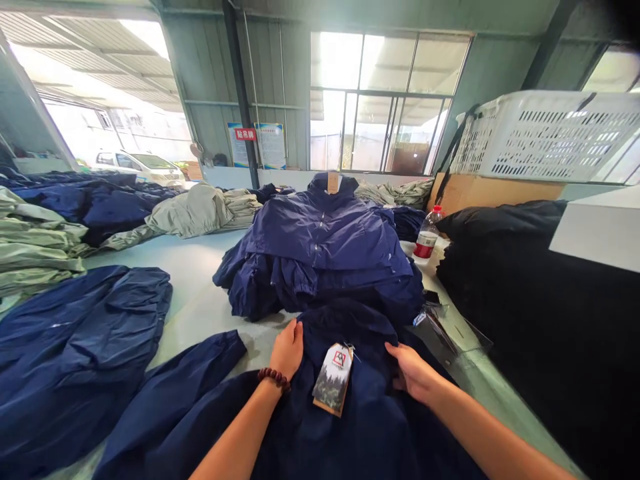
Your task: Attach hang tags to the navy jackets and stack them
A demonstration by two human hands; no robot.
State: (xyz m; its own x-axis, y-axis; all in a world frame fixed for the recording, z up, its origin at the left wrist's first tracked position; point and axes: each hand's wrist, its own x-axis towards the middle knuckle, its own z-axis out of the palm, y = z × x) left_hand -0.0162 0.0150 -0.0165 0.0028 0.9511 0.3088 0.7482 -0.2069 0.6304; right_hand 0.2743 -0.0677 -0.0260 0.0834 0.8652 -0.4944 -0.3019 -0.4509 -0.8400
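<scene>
A navy jacket (350,427) lies spread on the pale table in front of me, collar away from me. A paper hang tag (333,379) rests on its chest below the collar. My left hand (287,350) grips the jacket's left shoulder, fingers curled over the fabric; a brown bead bracelet is on that wrist. My right hand (413,373) holds the fabric at the right shoulder, fingers closed on it.
A pile of navy jackets (320,260) sits just beyond. More navy garments (75,360) lie left, grey-green ones (35,247) far left. A water bottle (427,239), clear plastic bags (440,327), black fabric (540,313) and a white crate (550,133) stand right.
</scene>
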